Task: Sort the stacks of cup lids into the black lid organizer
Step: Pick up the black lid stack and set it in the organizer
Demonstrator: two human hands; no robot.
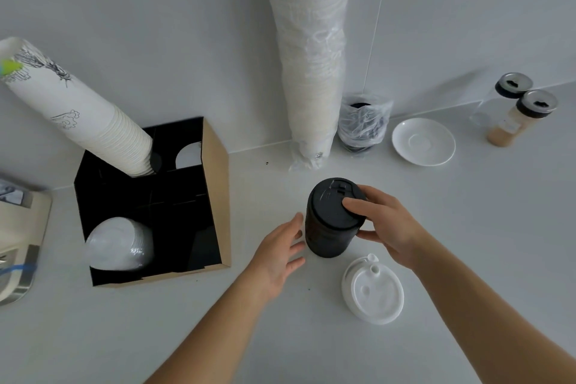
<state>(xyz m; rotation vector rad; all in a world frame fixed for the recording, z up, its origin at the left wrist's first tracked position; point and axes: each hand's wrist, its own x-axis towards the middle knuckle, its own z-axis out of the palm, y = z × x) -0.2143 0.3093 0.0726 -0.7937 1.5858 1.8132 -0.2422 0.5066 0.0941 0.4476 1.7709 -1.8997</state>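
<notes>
A stack of black lids point(332, 221) stands upright on the white counter at the centre. My right hand point(381, 223) grips its top from the right, thumb on the top lid. My left hand point(279, 256) is open just to the stack's left, fingertips close to its side; I cannot tell if they touch. The black lid organizer point(215, 184), with a brown outer wall, stands to the left. A stack of white lids point(120, 243) fills its near-left compartment. A short stack of white lids point(374, 290) lies on the counter near my right forearm.
A tall stack of printed paper cups point(71, 109) leans out of the organizer's far side. A wrapped sleeve of white cups point(311, 56) stands against the wall, beside bagged dark lids point(361, 125), a white saucer point(424, 142) and two shaker jars point(523, 109). A machine point(18, 237) sits at the left edge.
</notes>
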